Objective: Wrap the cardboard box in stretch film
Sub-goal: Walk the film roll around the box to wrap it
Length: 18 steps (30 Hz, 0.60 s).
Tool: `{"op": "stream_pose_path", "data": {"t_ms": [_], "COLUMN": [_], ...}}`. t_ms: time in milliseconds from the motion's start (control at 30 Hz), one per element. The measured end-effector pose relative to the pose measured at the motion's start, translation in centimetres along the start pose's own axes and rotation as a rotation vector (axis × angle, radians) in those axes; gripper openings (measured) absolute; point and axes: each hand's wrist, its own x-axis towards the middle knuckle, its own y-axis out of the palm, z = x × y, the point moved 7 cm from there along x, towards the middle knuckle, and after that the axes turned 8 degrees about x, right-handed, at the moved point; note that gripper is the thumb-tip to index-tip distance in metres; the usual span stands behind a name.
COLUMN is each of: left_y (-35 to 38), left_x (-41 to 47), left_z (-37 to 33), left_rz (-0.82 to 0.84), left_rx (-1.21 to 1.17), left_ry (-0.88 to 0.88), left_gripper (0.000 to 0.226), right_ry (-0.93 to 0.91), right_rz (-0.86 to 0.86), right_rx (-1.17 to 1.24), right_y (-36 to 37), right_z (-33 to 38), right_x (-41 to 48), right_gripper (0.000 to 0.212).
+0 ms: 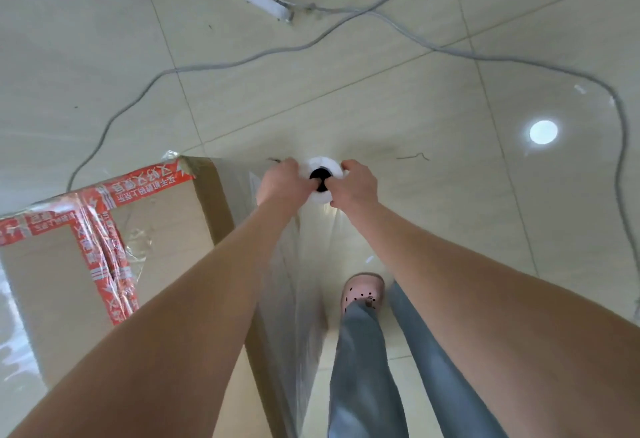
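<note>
Beside the tall cardboard box on the tiled floor, a person holds a stretch film roll upright at the box's corner. The left hand and right hand grip its top end, fingers curled over the rim. Clear film runs down the box's side.

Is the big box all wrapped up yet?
Not yet. The cardboard box has film on its near side. The left hand and right hand grip the roll, its sheet stretched to that side. The top looks mostly bare; other sides are hidden.
</note>
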Motion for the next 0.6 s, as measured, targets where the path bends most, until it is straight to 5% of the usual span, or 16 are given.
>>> {"op": "stream_pose_path", "data": {"t_ms": [100, 200, 400, 600], "left_y": [-0.7, 0.1, -1.7, -4.6], "left_x": [-0.7, -1.1, 0.4, 2.6], "left_z": [-3.5, -5.7, -5.9, -2.2], "left_rz": [-0.063, -0.099, -0.141, -0.13], "left_rx": [0.27, 0.446, 0.429, 0.003], "left_ry": [0.264, 0.407, 0.381, 0.092], "left_gripper": [0.046, 0.041, 0.029, 0.02], "right_ry": [-0.007, 0.006, -0.014, -0.089], "right_rz": [-0.012, -0.003, 0.003, -0.056], "right_rx": [-0.071, -0.078, -0.184, -0.25], "right_y": [-0.4, -0.8, -1.0, 0.4], "right_z": [-0.2, -0.1, 1.4, 5.3], "right_x": [-0.2, 0.0, 0.9, 2.2], "right_gripper": [0.014, 0.024, 0.031, 0.038]}}
